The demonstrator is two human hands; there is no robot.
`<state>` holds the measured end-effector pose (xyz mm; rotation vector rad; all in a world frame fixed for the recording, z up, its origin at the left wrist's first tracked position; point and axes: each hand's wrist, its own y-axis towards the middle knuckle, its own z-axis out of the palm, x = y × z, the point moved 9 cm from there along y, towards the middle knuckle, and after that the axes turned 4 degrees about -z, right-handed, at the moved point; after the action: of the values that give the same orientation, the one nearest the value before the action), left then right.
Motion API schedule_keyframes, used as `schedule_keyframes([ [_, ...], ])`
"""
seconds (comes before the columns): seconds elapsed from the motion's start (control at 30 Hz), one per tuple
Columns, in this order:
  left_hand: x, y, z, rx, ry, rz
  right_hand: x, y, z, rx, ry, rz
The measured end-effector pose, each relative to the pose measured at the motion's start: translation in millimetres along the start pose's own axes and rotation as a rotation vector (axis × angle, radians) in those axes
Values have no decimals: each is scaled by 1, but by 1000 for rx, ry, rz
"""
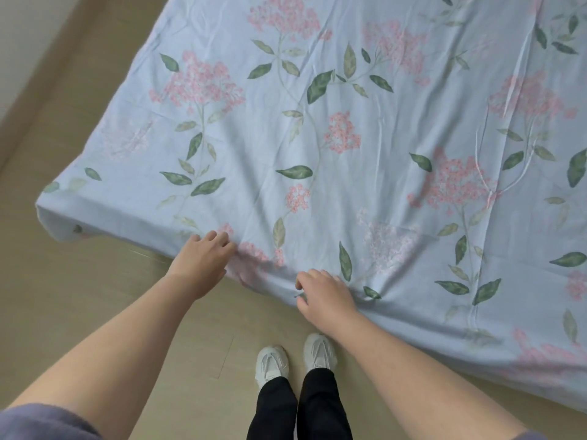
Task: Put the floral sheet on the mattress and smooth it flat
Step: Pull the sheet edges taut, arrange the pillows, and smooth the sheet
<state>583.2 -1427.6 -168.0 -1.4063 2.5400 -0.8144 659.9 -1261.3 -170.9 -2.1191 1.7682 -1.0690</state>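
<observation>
Pale-blue floral sheet (317,138) covers the bed — beige floor (95,312) around.

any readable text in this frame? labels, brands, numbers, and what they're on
None readable.
Floral sheet: printed pink flowers and green leaves only, no tag or lettering in view.
White shoes: no logo or lettering legible; too blurred to tell.
Black trousers, floor, left hand, right hand: no marks or text.
</observation>
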Motion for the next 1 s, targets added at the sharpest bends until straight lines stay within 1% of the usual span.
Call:
schedule_keyframes([
  [0.03,11,2,-4,-44,-11,-32,9,11,-6,-32,-30,-38],
  [0.1,23,6,-5,-101,-22,-85,22,23,-11,-78,-64,-58],
  [0.13,31,7,-3,-100,-30,-117,30,31,-11,-91,-63,-78],
  [0.23,43,9,6,-72,-53,-197,58,43,2,-59,-100,-164],
  [0.3,49,12,16,-75,-45,-172,76,53,10,-69,-181,-187],
  [0.37,55,22,22,-98,-35,-96,86,70,10,-107,-220,-126],
  [0.43,54,30,19,-124,-41,-16,85,83,8,-123,-188,-48],
  [0.5,54,34,19,-116,-81,78,88,94,11,-127,-208,48],
  [0.53,54,32,20,-107,-96,119,91,98,10,-114,-204,66],
  [0.57,57,29,20,-100,-102,153,95,101,9,-111,-178,68],
  [0.7,65,20,2,-194,-168,277,97,101,-3,-111,-22,124],
  [0.83,75,16,-15,-278,-305,250,95,87,-13,-178,80,118],
  [0.93,85,19,-30,-294,-433,141,91,85,-34,-207,186,233],
  [0.97,86,23,-37,-286,-469,114,90,89,-43,-213,194,269],
  [1.0,86,29,-40,-239,-491,89,89,94,-49,-218,189,290],
])
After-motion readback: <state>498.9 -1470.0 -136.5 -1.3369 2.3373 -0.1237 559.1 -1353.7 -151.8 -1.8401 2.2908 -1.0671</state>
